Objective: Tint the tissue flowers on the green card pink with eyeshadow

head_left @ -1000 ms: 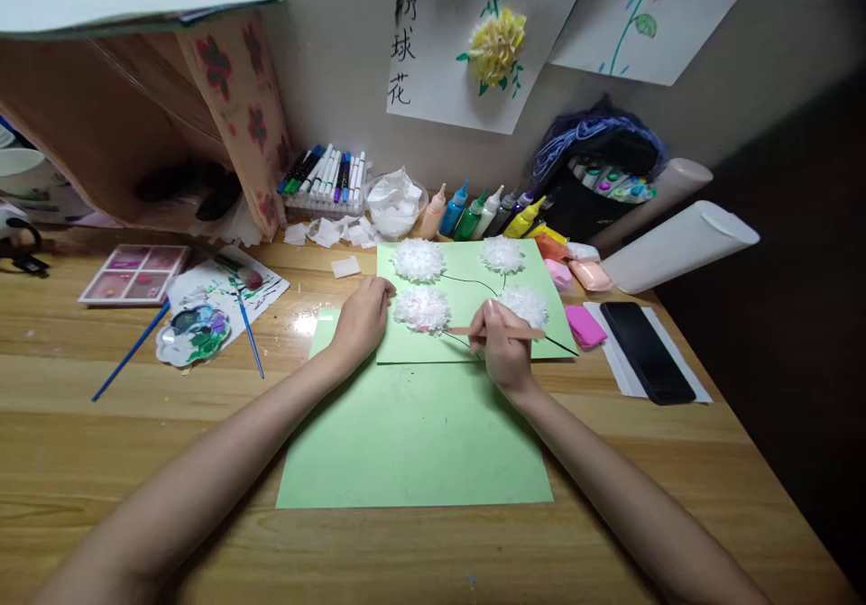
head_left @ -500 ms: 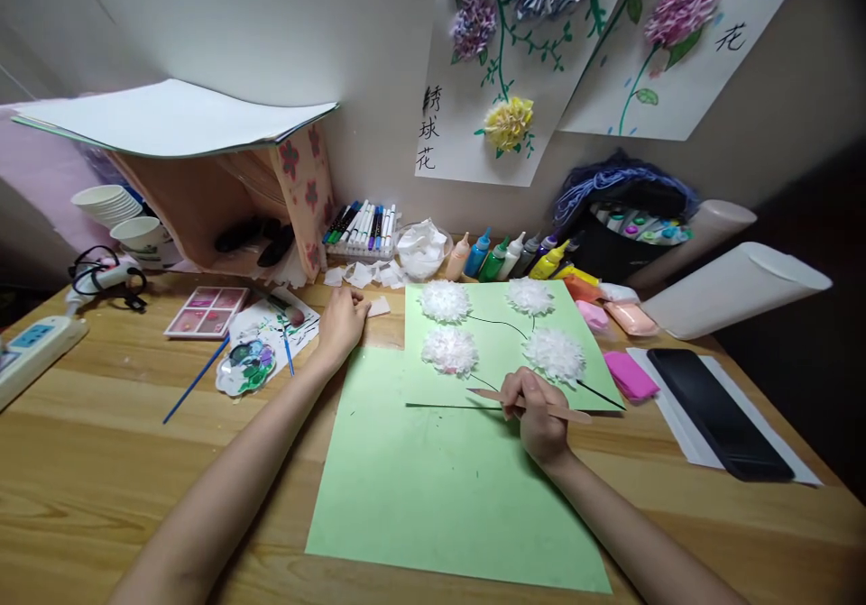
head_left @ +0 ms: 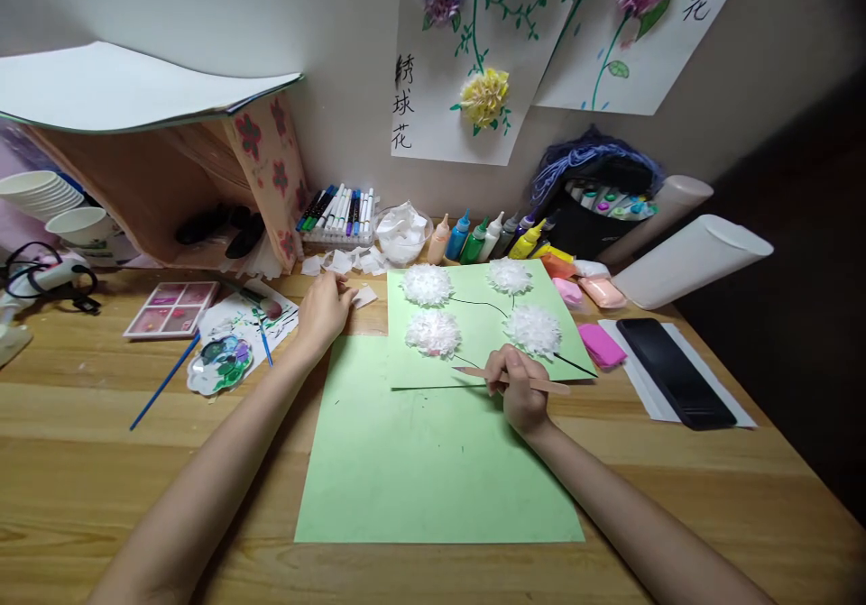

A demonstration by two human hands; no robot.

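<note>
My right hand (head_left: 520,390) is closed round a wooden pencil (head_left: 474,372), whose dark tip points left over the lower edge of a green sheet (head_left: 474,339). On that sheet are several fluffy white paper flowers (head_left: 532,329), with thin dark lines drawn between and below them. My left hand (head_left: 323,315) rests on the table left of the sheet, its fingers curled together; what they hold, if anything, is hidden. Just right of its fingertips lies a small white piece (head_left: 365,297). A larger green sheet (head_left: 439,479) lies partly under the flowered one.
Paint bottles (head_left: 483,240), a bowl of white paper (head_left: 404,233) and markers (head_left: 342,213) line the back. To the left are a paint palette (head_left: 220,366), blue brush (head_left: 164,381) and pink tray (head_left: 170,309). A black phone (head_left: 677,372) lies right. Flower pictures (head_left: 433,127) hang on the wall.
The whole view has shifted, so most things sit further left and slightly higher. Both hands keep much the same places by the sheets, and the pencil is still in my right hand.
</note>
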